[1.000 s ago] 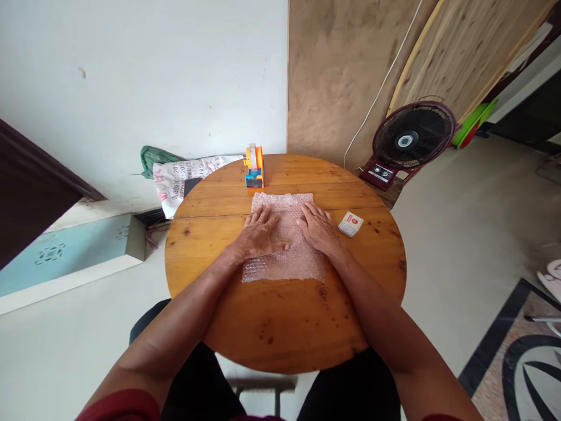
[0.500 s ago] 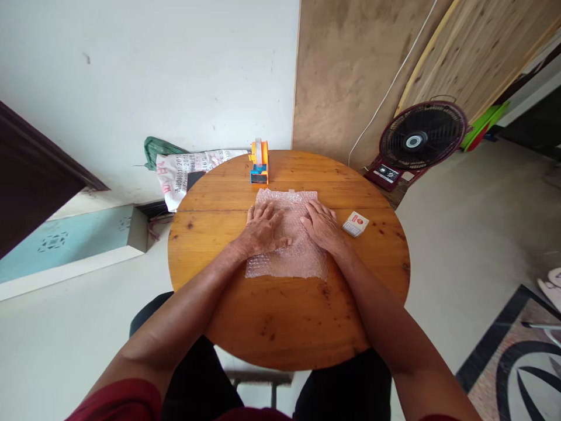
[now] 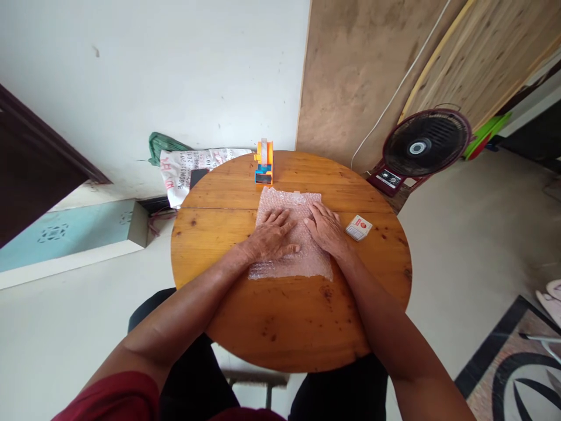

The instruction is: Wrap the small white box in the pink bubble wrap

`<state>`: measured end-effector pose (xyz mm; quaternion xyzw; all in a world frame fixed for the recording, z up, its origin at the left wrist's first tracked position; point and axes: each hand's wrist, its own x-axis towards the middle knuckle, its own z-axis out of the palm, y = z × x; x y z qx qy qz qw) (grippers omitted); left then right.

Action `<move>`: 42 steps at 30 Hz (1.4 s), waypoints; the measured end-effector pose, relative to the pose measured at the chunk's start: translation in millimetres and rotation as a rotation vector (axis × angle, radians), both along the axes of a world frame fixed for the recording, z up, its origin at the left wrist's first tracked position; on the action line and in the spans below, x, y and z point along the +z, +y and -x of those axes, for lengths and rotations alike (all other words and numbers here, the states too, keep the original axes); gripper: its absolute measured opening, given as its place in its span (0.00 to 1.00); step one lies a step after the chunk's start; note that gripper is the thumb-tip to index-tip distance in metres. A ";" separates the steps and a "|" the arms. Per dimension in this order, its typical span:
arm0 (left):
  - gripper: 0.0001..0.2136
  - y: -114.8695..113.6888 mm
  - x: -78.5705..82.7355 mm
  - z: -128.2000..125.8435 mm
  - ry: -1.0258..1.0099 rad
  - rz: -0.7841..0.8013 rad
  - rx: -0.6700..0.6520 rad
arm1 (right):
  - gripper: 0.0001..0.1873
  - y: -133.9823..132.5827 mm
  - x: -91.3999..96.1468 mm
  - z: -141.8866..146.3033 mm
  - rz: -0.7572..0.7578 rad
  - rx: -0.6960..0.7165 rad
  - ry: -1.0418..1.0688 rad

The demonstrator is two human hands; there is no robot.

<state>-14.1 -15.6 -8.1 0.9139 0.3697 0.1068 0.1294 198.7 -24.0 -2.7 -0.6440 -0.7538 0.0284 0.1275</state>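
A sheet of clear bubble wrap (image 3: 291,263) lies flat on the round wooden table (image 3: 289,327). My left hand (image 3: 272,237) rests palm down on its left and middle part, fingers stretched out and thumb pointing right. On the right side of the sheet, my right hand (image 3: 325,227) also lies flat with its fingers extended. Neither hand grips anything. Just right of my right hand is a small white box (image 3: 359,228) with a red mark. Beyond the far edge of the sheet stands an orange and blue tape dispenser (image 3: 263,164) with a roll of tape.
A dark red fan (image 3: 418,146) stands on the floor beyond the table's right side. Behind the table's left edge are a printed white sack (image 3: 175,169) and a green bag (image 3: 166,145). A white wall and wooden boards rise behind the table.
My left hand has slid a little right and nearer to me over the bubble wrap. My right hand keeps its place on the sheet. The whole view has shifted slightly.
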 end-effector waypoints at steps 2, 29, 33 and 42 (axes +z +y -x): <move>0.41 -0.1 0.6 -0.3 0.014 0.003 -0.006 | 0.29 0.7 -0.9 -0.6 -0.003 -0.005 -0.003; 0.43 0.0 0.2 -1.8 0.085 -0.076 0.009 | 0.27 1.8 -4.7 -7.2 -0.049 0.000 0.049; 0.43 0.1 -0.2 -1.7 0.080 -0.086 0.008 | 0.26 3.0 -4.6 -7.5 -0.032 -0.009 0.031; 0.43 -1.8 6.6 -3.2 0.095 -0.045 0.019 | 0.27 2.0 0.0 -3.8 0.004 -0.036 0.005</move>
